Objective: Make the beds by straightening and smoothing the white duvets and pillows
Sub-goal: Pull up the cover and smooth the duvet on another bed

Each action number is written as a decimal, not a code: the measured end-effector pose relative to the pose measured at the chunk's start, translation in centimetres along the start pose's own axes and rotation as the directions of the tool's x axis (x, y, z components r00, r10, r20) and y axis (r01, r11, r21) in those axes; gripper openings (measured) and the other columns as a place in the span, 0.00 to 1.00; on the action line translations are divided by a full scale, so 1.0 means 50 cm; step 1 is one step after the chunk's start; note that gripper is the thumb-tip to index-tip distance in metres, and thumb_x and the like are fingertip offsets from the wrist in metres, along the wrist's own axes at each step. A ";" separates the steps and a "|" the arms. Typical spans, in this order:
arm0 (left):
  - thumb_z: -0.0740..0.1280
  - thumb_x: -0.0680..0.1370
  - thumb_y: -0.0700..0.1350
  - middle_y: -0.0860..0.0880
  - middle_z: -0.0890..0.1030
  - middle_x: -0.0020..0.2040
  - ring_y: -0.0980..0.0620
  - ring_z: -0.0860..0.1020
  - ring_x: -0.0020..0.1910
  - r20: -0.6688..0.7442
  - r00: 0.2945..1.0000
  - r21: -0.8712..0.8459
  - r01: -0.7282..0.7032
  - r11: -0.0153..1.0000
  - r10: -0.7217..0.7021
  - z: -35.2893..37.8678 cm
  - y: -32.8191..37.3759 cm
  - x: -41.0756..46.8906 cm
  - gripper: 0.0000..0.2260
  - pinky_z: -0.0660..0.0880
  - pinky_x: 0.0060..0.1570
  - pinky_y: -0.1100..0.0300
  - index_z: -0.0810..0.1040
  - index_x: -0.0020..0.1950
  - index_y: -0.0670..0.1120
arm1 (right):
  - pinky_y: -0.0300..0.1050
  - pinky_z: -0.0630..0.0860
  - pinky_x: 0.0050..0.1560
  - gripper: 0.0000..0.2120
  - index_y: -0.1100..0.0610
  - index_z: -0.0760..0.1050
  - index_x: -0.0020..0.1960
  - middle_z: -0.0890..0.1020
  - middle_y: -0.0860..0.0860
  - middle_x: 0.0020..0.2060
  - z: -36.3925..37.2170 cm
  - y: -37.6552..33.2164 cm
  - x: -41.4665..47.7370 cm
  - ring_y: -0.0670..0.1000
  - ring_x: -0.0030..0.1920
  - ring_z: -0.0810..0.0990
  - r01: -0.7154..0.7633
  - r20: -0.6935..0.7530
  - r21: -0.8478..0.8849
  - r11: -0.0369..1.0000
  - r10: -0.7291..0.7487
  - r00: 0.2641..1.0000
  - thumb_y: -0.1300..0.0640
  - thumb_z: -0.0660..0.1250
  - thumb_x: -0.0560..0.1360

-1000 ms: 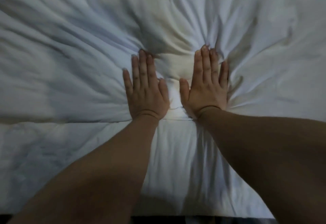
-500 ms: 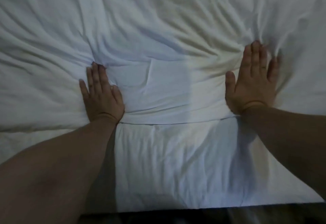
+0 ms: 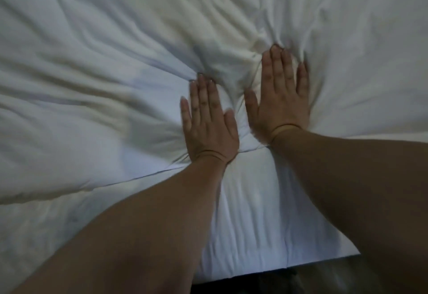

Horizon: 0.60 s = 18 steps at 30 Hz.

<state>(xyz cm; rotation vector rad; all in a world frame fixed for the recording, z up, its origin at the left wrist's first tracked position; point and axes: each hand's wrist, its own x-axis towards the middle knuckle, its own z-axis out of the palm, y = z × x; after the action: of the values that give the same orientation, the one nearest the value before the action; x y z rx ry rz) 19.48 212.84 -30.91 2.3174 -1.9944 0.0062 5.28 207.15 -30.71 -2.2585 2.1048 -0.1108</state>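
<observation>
Both palms press flat on the white duvet, which fills nearly the whole view — the left hand and the right hand lie just beside each other, fingers straight and together, gripping nothing. Creases fan outward from the fingertips, and the right hand sits farther up the bed than the left.

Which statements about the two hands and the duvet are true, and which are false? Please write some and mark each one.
1. The left hand and the right hand lie flat on the white duvet. True.
2. The right hand grips a pillow. False: its fingers are straight and press the duvet.
3. The two hands are near each other, thumbs inward. True.
4. The duvet is smooth around the hands. False: creases spread out from them.
</observation>
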 end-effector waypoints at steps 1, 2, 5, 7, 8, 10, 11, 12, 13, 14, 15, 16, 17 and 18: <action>0.51 0.83 0.52 0.42 0.52 0.83 0.45 0.50 0.82 -0.006 1.000 0.006 -0.006 1.000 0.006 0.000 -0.005 0.002 0.30 0.49 0.79 0.43 0.51 0.82 0.39 | 0.57 0.39 0.80 0.37 0.59 0.46 0.83 0.49 0.53 0.83 -0.006 -0.004 0.004 0.51 0.82 0.45 0.004 0.011 0.016 1.000 -0.005 1.000 0.39 0.48 0.82; 0.51 0.83 0.52 0.42 0.53 0.83 0.45 0.50 0.82 -0.011 1.000 -0.004 -0.012 1.000 0.012 -0.005 -0.006 0.002 0.30 0.49 0.79 0.43 0.52 0.82 0.39 | 0.57 0.40 0.80 0.37 0.59 0.47 0.83 0.49 0.53 0.83 -0.020 -0.004 0.002 0.51 0.82 0.46 0.027 0.030 0.037 0.999 -0.028 0.999 0.39 0.49 0.82; 0.52 0.83 0.52 0.42 0.52 0.83 0.46 0.49 0.82 -0.005 1.000 -0.038 -0.014 0.999 0.014 -0.013 0.003 0.002 0.31 0.50 0.79 0.43 0.52 0.82 0.39 | 0.55 0.40 0.80 0.35 0.57 0.50 0.83 0.52 0.52 0.82 -0.059 0.066 -0.006 0.50 0.82 0.48 0.198 0.066 0.001 0.980 -0.198 0.978 0.40 0.49 0.82; 0.52 0.82 0.51 0.43 0.52 0.83 0.46 0.49 0.82 0.011 1.000 -0.035 0.012 0.999 -0.012 -0.019 -0.002 0.003 0.31 0.50 0.79 0.43 0.52 0.82 0.39 | 0.56 0.40 0.80 0.34 0.56 0.50 0.83 0.53 0.50 0.82 -0.093 0.189 0.001 0.49 0.82 0.49 0.148 0.052 -0.098 0.984 -0.143 0.988 0.40 0.48 0.83; 0.52 0.82 0.51 0.43 0.52 0.83 0.46 0.50 0.82 0.012 1.000 -0.026 0.018 0.999 -0.018 -0.022 -0.003 0.003 0.31 0.50 0.79 0.43 0.52 0.82 0.39 | 0.57 0.41 0.80 0.34 0.56 0.49 0.83 0.53 0.51 0.82 -0.109 0.267 0.005 0.50 0.82 0.49 0.050 0.031 -0.129 0.990 -0.046 0.998 0.40 0.47 0.83; 0.51 0.82 0.51 0.42 0.53 0.83 0.46 0.50 0.82 0.009 1.000 -0.012 0.011 1.000 -0.011 -0.023 0.002 0.001 0.30 0.50 0.79 0.43 0.52 0.82 0.39 | 0.59 0.43 0.80 0.34 0.57 0.48 0.83 0.52 0.53 0.82 -0.128 0.403 0.010 0.52 0.82 0.50 -0.136 0.002 -0.117 0.984 0.137 0.991 0.40 0.47 0.83; 0.51 0.82 0.51 0.42 0.53 0.83 0.46 0.51 0.82 0.005 1.000 -0.014 0.000 1.000 0.000 -0.021 0.005 0.001 0.30 0.51 0.79 0.42 0.53 0.82 0.39 | 0.59 0.44 0.80 0.34 0.58 0.48 0.83 0.52 0.54 0.82 -0.126 0.444 0.010 0.53 0.82 0.50 -0.182 -0.007 -0.102 0.978 0.183 0.983 0.41 0.47 0.83; 0.51 0.83 0.51 0.42 0.54 0.83 0.45 0.52 0.82 -0.007 1.000 -0.018 -0.013 1.000 0.013 -0.019 0.006 0.003 0.30 0.51 0.79 0.42 0.53 0.82 0.39 | 0.59 0.44 0.80 0.34 0.58 0.47 0.83 0.52 0.55 0.82 -0.117 0.464 0.012 0.54 0.82 0.50 -0.204 -0.024 -0.093 0.975 0.202 0.979 0.41 0.47 0.84; 0.51 0.83 0.50 0.41 0.55 0.82 0.45 0.52 0.82 -0.028 0.999 -0.022 -0.019 1.000 0.019 -0.017 0.004 0.005 0.29 0.52 0.78 0.41 0.54 0.82 0.38 | 0.59 0.44 0.80 0.33 0.58 0.47 0.83 0.52 0.55 0.82 -0.101 0.467 0.018 0.54 0.82 0.50 -0.213 -0.043 -0.084 0.974 0.210 0.977 0.42 0.48 0.84; 0.51 0.83 0.50 0.41 0.56 0.82 0.44 0.53 0.82 -0.050 0.999 -0.028 -0.005 1.000 0.004 -0.017 0.004 0.003 0.29 0.52 0.78 0.41 0.55 0.81 0.38 | 0.58 0.44 0.80 0.34 0.59 0.47 0.83 0.52 0.55 0.82 -0.087 0.464 0.021 0.55 0.82 0.50 -0.218 -0.049 -0.070 0.973 0.215 0.975 0.42 0.48 0.84; 0.51 0.83 0.49 0.39 0.57 0.82 0.42 0.54 0.81 -0.066 0.997 -0.045 0.029 0.999 -0.032 -0.019 0.010 -0.001 0.28 0.53 0.78 0.40 0.56 0.81 0.36 | 0.58 0.44 0.80 0.34 0.59 0.46 0.83 0.52 0.55 0.82 -0.077 0.460 0.024 0.54 0.82 0.50 -0.222 -0.049 -0.057 0.973 0.219 0.974 0.42 0.48 0.84; 0.51 0.83 0.49 0.38 0.57 0.81 0.40 0.55 0.81 -0.083 0.995 -0.081 0.053 0.995 -0.060 -0.024 0.030 0.000 0.28 0.54 0.77 0.39 0.57 0.80 0.35 | 0.59 0.44 0.80 0.34 0.58 0.46 0.83 0.52 0.54 0.82 -0.072 0.459 0.024 0.54 0.82 0.50 -0.226 -0.050 -0.049 0.973 0.224 0.973 0.42 0.48 0.84; 0.52 0.83 0.49 0.35 0.58 0.80 0.38 0.56 0.80 -0.097 0.993 -0.129 0.053 0.990 -0.066 -0.034 0.069 0.006 0.29 0.56 0.76 0.38 0.58 0.80 0.34 | 0.60 0.45 0.80 0.34 0.58 0.46 0.83 0.52 0.54 0.82 -0.072 0.461 0.025 0.53 0.82 0.50 -0.229 -0.050 -0.047 0.972 0.227 0.973 0.41 0.47 0.83; 0.52 0.83 0.49 0.34 0.59 0.80 0.36 0.57 0.80 -0.103 0.994 -0.176 0.001 0.984 -0.020 -0.043 0.127 0.019 0.29 0.57 0.76 0.37 0.59 0.79 0.33 | 0.60 0.46 0.80 0.34 0.58 0.46 0.83 0.52 0.53 0.82 -0.074 0.465 0.025 0.53 0.82 0.50 -0.232 -0.048 -0.042 0.972 0.230 0.972 0.41 0.47 0.83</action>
<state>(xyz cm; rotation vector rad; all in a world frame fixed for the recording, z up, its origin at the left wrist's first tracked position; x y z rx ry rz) 13.46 211.09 -28.35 2.1722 -1.8530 -0.0463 -18.08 204.27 -29.05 -2.0327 2.3980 -0.1010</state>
